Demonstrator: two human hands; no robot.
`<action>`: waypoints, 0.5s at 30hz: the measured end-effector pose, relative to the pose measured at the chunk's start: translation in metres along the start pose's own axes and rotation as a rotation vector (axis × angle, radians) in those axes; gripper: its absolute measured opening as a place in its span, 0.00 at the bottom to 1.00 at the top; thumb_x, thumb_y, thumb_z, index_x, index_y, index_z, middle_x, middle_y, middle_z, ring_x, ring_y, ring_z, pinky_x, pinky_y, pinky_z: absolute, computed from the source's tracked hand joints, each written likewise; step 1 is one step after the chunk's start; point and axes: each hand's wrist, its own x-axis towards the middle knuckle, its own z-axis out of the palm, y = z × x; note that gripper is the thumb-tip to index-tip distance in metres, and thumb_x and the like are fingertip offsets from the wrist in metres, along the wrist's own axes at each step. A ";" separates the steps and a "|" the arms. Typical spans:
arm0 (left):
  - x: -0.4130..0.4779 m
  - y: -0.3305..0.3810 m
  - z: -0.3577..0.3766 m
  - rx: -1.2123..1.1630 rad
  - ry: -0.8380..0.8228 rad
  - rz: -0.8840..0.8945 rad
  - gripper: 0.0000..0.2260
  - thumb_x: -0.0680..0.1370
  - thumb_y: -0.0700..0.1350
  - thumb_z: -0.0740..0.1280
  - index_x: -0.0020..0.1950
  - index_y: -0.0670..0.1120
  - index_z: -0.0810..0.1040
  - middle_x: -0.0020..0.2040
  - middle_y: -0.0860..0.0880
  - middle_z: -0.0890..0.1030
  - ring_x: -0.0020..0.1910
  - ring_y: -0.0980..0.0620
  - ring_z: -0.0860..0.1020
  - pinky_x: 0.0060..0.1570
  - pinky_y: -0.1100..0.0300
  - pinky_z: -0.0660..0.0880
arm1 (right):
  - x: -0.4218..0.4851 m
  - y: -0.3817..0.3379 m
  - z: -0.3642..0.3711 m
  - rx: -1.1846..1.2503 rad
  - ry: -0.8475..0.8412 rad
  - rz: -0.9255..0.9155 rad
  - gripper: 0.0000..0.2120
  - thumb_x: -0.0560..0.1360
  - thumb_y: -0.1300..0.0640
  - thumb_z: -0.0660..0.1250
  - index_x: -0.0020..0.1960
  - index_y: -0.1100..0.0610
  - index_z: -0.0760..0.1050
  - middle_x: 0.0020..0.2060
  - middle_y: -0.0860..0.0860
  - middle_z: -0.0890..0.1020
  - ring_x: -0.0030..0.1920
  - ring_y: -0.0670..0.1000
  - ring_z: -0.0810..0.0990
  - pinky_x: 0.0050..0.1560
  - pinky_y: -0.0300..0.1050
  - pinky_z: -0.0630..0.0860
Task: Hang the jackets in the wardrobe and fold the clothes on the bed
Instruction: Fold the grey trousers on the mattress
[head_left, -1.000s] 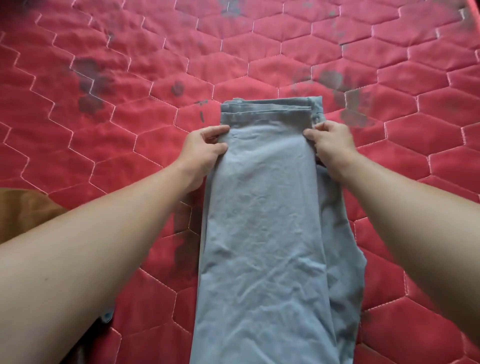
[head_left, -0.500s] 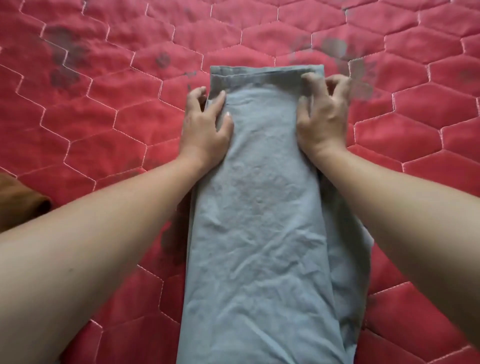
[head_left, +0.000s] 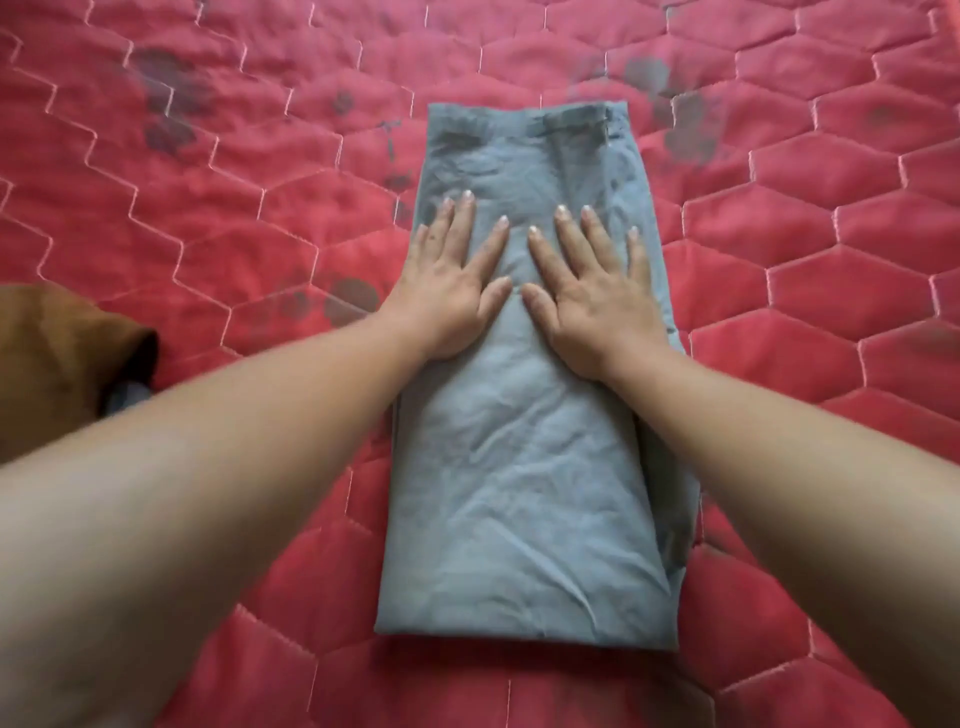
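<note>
One folded grey garment (head_left: 524, 467) is laid on the red quilted bed (head_left: 831, 260), its long axis running away from the viewer — waistband at the far end. It is pressed by two flat hands, left (head_left: 452, 291) and right (head_left: 592, 296), fingers straight and spread. One brown garment (head_left: 57, 358) is seen at left.

- Bed (head_left: 841, 270): covered in a red quilt stitched in hexagons, with dark smudges (head_left: 169, 83) toward its far side.
- Trousers (head_left: 519, 499): grey-blue, folded into a long strip, lying flat in the middle.
- Brown cloth (head_left: 52, 358): bunched at the left edge, well apart from the trousers.
</note>
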 end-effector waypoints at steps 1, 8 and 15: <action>-0.002 0.001 -0.003 0.000 -0.031 0.001 0.31 0.84 0.60 0.53 0.83 0.52 0.47 0.82 0.40 0.39 0.81 0.40 0.39 0.78 0.43 0.41 | -0.004 -0.002 -0.001 -0.003 -0.011 0.001 0.34 0.80 0.35 0.43 0.83 0.48 0.54 0.83 0.53 0.53 0.82 0.55 0.48 0.78 0.68 0.44; -0.157 0.030 0.021 -0.113 -0.073 -0.041 0.37 0.78 0.68 0.50 0.83 0.54 0.47 0.82 0.44 0.38 0.81 0.43 0.36 0.78 0.46 0.39 | -0.143 -0.026 0.004 0.033 -0.061 -0.011 0.35 0.80 0.33 0.47 0.83 0.48 0.54 0.82 0.58 0.52 0.82 0.60 0.48 0.79 0.65 0.45; -0.219 0.027 0.040 -0.013 -0.046 -0.007 0.36 0.78 0.68 0.52 0.83 0.54 0.53 0.83 0.41 0.41 0.81 0.40 0.42 0.79 0.41 0.51 | -0.215 -0.023 0.007 -0.009 -0.151 -0.037 0.39 0.77 0.26 0.45 0.83 0.44 0.52 0.83 0.56 0.47 0.82 0.62 0.42 0.77 0.71 0.45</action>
